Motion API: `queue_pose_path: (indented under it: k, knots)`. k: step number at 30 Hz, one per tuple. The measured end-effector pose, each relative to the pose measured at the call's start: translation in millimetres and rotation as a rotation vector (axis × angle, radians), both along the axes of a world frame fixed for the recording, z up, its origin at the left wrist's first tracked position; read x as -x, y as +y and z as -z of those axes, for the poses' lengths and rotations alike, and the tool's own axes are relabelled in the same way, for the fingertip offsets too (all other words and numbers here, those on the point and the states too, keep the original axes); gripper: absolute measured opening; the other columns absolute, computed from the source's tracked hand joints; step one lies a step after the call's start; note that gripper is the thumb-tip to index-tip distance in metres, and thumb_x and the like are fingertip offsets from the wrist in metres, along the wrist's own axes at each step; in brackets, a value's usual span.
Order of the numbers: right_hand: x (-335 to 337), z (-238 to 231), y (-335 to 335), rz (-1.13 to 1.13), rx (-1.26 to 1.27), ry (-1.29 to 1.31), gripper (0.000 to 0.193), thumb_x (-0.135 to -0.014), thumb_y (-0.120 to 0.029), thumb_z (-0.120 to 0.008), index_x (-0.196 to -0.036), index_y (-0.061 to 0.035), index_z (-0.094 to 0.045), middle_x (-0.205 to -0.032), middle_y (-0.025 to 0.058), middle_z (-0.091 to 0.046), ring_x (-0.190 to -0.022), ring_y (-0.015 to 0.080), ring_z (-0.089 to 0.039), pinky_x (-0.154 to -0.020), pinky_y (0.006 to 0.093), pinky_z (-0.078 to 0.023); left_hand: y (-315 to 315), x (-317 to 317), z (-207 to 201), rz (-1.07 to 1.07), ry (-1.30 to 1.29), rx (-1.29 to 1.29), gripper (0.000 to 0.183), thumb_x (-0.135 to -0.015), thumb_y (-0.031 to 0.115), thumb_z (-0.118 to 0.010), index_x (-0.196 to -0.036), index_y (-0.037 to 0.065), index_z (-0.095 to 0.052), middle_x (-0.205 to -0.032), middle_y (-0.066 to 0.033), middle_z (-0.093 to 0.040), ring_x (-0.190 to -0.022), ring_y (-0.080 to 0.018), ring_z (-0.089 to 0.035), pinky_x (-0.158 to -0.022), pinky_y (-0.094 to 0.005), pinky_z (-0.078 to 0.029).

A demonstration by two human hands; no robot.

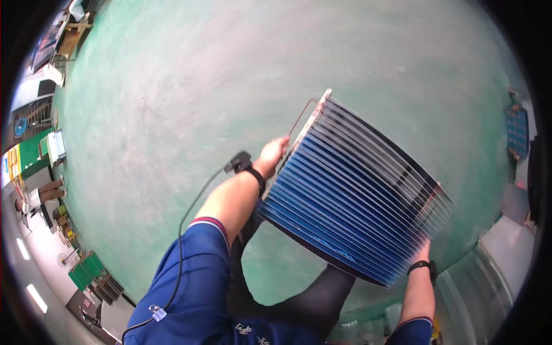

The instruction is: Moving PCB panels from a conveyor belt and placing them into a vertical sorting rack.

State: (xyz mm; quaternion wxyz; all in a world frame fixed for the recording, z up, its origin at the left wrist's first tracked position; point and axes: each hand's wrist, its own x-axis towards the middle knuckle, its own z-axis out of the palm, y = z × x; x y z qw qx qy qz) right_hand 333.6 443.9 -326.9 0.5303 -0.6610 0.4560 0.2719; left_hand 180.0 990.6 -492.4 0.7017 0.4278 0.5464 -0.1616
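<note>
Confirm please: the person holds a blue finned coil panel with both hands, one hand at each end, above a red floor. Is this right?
Not quite. The floor is green, not red, as the head view shows. The rest holds: the left hand grips one end of the blue finned coil panel and the right hand holds the other end.

Bright, even light fills the scene, with pale glare washing the green floor (230, 86) up top. Fisheye bending curves every edge, the rim falls black, and the margins go soft (left side especially).
</note>
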Motion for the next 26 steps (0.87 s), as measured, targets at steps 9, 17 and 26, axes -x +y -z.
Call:
queue_pose_path:
  k: [9,17,26]
  knots:
    - [11,88,446,-0.24,-0.559,0.066,0.059,-0.1,-0.038,-0.042,-0.15,-0.0085,-0.031,-0.157,0.0176,-0.028,-0.142,0.034,-0.03,-0.116,0.0462,-0.028,307,204,-228,-0.254,-0.08,-0.715,0.056,-0.099,0.047,-0.05,-0.143,0.013,-0.046,-0.14,-0.0064,-0.053,-0.127,-0.0205,-0.051,-0.107,-0.0359,-0.036]
    - [50,-70,691,-1.34,-1.056,-0.116,0.061,-0.096,-0.033,-0.06,-0.146,-0.0052,-0.038,-0.129,0.0103,-0.058,-0.11,0.0189,-0.059,-0.089,0.0339,-0.05,-1,520,-341,-0.453,0.566,-0.297,0.036,-0.094,0.046,-0.057,-0.103,0.012,-0.06,-0.089,-0.0003,-0.063,-0.076,-0.0124,-0.054,-0.067,-0.0292,-0.043]
    - [-35,-106,337,-2.075,-0.174,-0.184,0.041,-0.091,-0.033,-0.062,-0.116,-0.0003,-0.065,-0.119,0.0193,-0.065,-0.115,0.0308,-0.061,-0.099,0.0389,-0.046,-97,314,-363,-0.264,0.087,-0.099,0.048,-0.096,0.046,-0.056,-0.131,0.013,-0.055,-0.119,-0.0048,-0.065,-0.104,-0.0187,-0.059,-0.089,-0.0353,-0.045]
